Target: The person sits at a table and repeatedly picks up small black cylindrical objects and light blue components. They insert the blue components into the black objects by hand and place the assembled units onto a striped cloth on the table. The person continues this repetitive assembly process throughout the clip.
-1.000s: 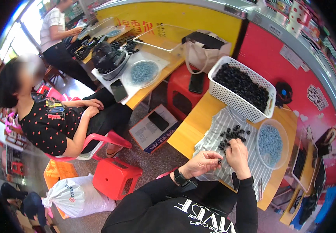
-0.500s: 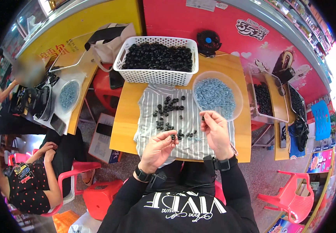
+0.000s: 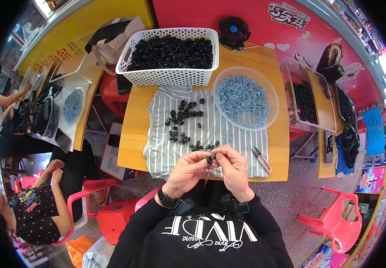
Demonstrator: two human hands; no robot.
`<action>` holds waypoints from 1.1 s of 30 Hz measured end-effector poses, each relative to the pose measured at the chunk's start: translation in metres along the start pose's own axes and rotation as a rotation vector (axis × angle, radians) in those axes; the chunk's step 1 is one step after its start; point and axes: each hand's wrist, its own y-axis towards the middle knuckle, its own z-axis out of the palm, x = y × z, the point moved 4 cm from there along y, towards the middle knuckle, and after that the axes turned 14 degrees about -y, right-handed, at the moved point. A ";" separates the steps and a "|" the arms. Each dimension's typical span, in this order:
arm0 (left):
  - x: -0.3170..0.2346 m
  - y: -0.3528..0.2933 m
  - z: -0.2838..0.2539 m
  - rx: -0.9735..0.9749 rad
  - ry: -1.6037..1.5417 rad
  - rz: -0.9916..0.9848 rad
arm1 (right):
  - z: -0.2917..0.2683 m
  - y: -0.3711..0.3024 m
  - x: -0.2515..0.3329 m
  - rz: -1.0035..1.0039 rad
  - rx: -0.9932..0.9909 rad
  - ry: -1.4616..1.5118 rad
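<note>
Where hands (image 3: 185, 172) meet, black piece (image 3: 209, 159) lies sideways.

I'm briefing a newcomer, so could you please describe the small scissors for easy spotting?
On the wooden table lies a striped cloth. Near its closest right corner, right of the right hand, lie the small scissors, slim and pointed, with a pinkish handle end. Their long shape sets them apart from the scattered small black pieces.
</note>
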 end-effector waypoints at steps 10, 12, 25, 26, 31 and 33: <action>0.004 0.003 -0.007 0.017 0.009 -0.051 | -0.007 -0.006 0.000 0.011 -0.006 0.003; 0.005 0.002 -0.010 0.023 0.014 -0.034 | -0.006 -0.006 0.003 -0.016 -0.001 -0.037; 0.004 -0.002 -0.013 0.025 0.067 0.010 | -0.005 -0.010 0.011 -0.223 -0.042 -0.441; 0.004 -0.002 -0.014 0.036 0.066 0.009 | -0.004 -0.009 0.013 -0.255 -0.040 -0.486; 0.009 -0.005 -0.028 0.026 0.029 0.022 | 0.007 -0.008 0.029 -0.375 -0.032 -0.713; 0.011 -0.003 -0.028 0.034 0.102 0.031 | 0.007 -0.008 0.030 -0.382 -0.028 -0.701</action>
